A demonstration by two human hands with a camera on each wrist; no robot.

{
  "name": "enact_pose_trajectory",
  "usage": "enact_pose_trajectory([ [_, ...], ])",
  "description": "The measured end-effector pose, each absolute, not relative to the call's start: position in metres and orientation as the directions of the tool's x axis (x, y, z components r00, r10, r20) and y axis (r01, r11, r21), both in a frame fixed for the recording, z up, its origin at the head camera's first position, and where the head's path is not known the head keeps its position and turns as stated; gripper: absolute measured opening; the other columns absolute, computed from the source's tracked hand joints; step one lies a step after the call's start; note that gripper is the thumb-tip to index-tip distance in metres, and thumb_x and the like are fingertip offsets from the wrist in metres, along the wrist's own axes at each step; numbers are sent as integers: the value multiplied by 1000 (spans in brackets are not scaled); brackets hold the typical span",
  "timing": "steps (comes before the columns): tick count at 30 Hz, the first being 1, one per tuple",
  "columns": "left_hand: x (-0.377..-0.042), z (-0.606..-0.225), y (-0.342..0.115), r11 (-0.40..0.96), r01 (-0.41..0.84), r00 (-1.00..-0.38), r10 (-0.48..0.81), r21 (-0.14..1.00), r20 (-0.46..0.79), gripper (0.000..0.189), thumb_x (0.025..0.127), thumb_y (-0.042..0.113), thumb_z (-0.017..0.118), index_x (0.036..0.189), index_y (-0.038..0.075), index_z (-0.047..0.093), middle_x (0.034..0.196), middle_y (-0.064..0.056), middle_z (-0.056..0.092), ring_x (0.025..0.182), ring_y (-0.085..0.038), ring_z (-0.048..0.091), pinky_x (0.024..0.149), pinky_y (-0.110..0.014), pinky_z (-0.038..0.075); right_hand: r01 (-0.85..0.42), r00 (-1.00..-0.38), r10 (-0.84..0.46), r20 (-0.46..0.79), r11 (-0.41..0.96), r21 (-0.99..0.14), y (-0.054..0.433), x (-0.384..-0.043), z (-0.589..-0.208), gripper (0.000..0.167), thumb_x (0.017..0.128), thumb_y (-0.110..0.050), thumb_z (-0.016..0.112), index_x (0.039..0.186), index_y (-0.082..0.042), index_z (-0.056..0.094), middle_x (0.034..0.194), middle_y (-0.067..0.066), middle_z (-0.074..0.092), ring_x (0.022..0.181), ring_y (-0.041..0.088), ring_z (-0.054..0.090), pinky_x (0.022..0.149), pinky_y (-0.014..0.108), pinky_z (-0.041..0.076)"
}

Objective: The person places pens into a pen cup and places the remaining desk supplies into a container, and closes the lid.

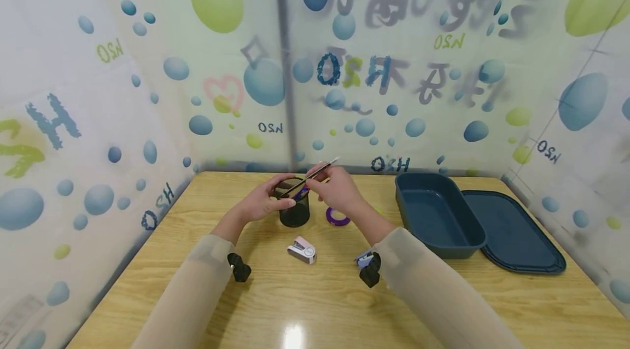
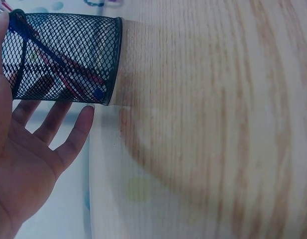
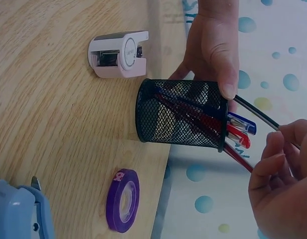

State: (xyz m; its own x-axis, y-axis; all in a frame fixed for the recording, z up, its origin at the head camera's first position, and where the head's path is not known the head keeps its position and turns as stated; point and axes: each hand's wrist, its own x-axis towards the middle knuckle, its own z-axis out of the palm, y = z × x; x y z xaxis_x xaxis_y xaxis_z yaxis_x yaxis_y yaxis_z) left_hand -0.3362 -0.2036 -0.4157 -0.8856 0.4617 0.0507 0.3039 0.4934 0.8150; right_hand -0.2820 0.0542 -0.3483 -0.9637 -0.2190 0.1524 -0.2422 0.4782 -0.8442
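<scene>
A black mesh pen cup (image 3: 180, 114) stands upright on the table. My left hand (image 1: 262, 199) holds it at the rim, the thumb on the near side and the fingers (image 2: 76, 132) round the far side. Between the thumb and fingers of my right hand (image 1: 339, 187) is a thin black pencil (image 3: 257, 112), slanting over the cup's mouth. Its lower end is at the rim by my left thumb; whether it is inside I cannot tell. A blue-capped pen (image 3: 244, 123), a red-capped pen (image 3: 239, 135) and a dark red pencil (image 3: 239, 158) stick out of the cup.
A pink-and-white stapler (image 1: 302, 250) lies in front of the cup. To the right are a purple tape roll (image 1: 331, 220) and a blue stapler (image 3: 16, 211). Farther right stand a dark blue bin (image 1: 440, 248) and its flat lid (image 1: 517, 231). A printed curtain (image 1: 344, 135) closes off the back.
</scene>
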Motion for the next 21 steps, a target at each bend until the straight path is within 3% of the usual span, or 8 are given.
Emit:
enact_pose_trajectory([
  [4,-335,-416,-204,474,303,-880,473,826,51,74,104,36,78,168,28,41,153,-21,58,129,-37,64,100,-44,59,-245,-959,-252,133,490,-837,53,-282,-349,23,107,-25,72,123,-11,79,111,9,76,72,17,67,61,26,49],
  [9,-334,-416,-204,490,301,-883,467,818,45,77,104,41,78,170,28,39,160,-20,54,140,-43,60,111,-57,55,-227,-958,-255,130,403,-887,53,-281,-349,34,107,-21,73,138,-10,69,113,9,74,82,22,69,71,28,58],
  [13,-334,-417,-204,494,306,-884,464,814,51,77,105,41,77,170,26,39,160,-21,55,143,-44,58,113,-61,52,-212,-962,-242,125,377,-902,57,-280,-348,32,107,-24,74,136,-15,70,116,6,74,91,24,71,75,31,60],
  [21,-338,-418,-206,478,327,-875,479,815,70,77,104,37,78,170,23,40,159,-21,56,141,-43,60,109,-55,55,-240,-958,-245,151,387,-890,74,-273,-348,30,107,-22,73,135,-12,72,118,10,75,89,25,71,74,31,60],
])
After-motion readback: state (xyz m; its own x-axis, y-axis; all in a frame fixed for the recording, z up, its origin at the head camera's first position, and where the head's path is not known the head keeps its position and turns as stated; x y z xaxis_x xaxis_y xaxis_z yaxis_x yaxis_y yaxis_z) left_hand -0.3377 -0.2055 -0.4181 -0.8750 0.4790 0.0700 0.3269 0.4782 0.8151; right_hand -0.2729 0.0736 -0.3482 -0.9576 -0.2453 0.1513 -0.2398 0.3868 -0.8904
